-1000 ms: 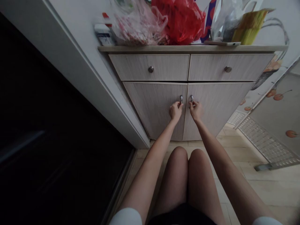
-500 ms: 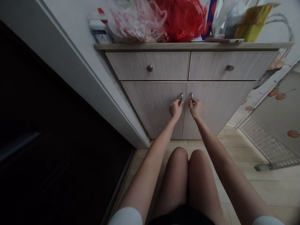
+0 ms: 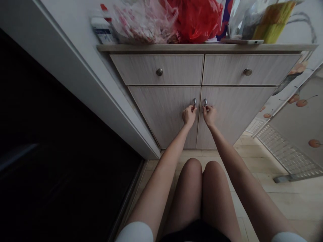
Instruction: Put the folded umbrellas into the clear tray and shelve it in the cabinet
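Note:
A pale wood cabinet stands in front of me with two closed lower doors. My left hand (image 3: 189, 115) is closed on the metal knob (image 3: 194, 102) of the left door (image 3: 164, 114). My right hand (image 3: 209, 115) is closed on the metal knob (image 3: 205, 102) of the right door (image 3: 234, 111). Both arms reach straight forward over my bare knees (image 3: 202, 168). Above the doors are two shut drawers, each with a round knob, the left one (image 3: 159, 72) and the right one (image 3: 247, 72).
The cabinet top (image 3: 202, 47) carries a red plastic bag (image 3: 196, 20), a pinkish plastic bag (image 3: 143, 23), a white box (image 3: 101, 30) and a phone (image 3: 242, 41). A dark doorway (image 3: 50, 151) lies left. At right leans a cherry-patterned panel (image 3: 297, 124) over the tiled floor (image 3: 277, 188).
The view has shifted slightly, so the cabinet looks a little higher and nearer. Both hands have stayed on the door knobs and the doors have stayed closed.

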Available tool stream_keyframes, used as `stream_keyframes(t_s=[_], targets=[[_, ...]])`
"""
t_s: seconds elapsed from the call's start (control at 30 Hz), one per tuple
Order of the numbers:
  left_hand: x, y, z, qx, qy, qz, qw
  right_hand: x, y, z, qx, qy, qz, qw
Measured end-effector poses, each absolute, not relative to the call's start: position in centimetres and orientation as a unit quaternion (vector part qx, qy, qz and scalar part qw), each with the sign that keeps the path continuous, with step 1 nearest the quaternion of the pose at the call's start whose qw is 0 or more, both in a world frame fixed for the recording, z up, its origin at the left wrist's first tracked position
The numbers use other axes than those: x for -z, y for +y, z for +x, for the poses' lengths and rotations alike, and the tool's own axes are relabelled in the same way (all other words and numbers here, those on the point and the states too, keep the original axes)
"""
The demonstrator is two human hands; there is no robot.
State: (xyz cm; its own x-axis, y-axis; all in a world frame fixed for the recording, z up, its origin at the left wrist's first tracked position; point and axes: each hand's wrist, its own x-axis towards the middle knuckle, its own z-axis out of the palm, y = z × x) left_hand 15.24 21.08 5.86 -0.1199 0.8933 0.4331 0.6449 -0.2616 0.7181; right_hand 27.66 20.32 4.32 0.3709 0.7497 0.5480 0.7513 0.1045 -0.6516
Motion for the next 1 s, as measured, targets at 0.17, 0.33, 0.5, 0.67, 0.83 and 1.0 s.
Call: stream_keyframes(t_s=[0.17, 0.33, 0.5, 0.67, 0.83, 1.0], targets=[[-6.02, 21.03, 15.18, -0.452, 0.591, 0.655, 0.132, -4.35, 20.28, 27.66, -0.005, -0.564, -0.664, 0.491], [-6.30, 20.88, 15.16, -0.452, 0.591, 0.654, 0.138, -4.58, 20.20, 27.60, -0.010, -0.561, -0.673, 0.482], [-6.34, 20.85, 15.16, -0.439, 0.595, 0.659, 0.134, -4.73, 20.11, 27.54, -0.013, -0.560, -0.680, 0.473], [-6.31, 20.85, 15.13, -0.429, 0.603, 0.661, 0.123, -4.73, 20.24, 27.51, -0.010, -0.560, -0.687, 0.462], [-6.42, 20.73, 15.12, -0.425, 0.600, 0.666, 0.126, -4.65, 20.37, 27.42, -0.009, -0.559, -0.688, 0.464], [-6.47, 20.89, 15.22, -0.419, 0.607, 0.663, 0.129, -4.53, 20.52, 27.53, -0.013, -0.552, -0.686, 0.474]])
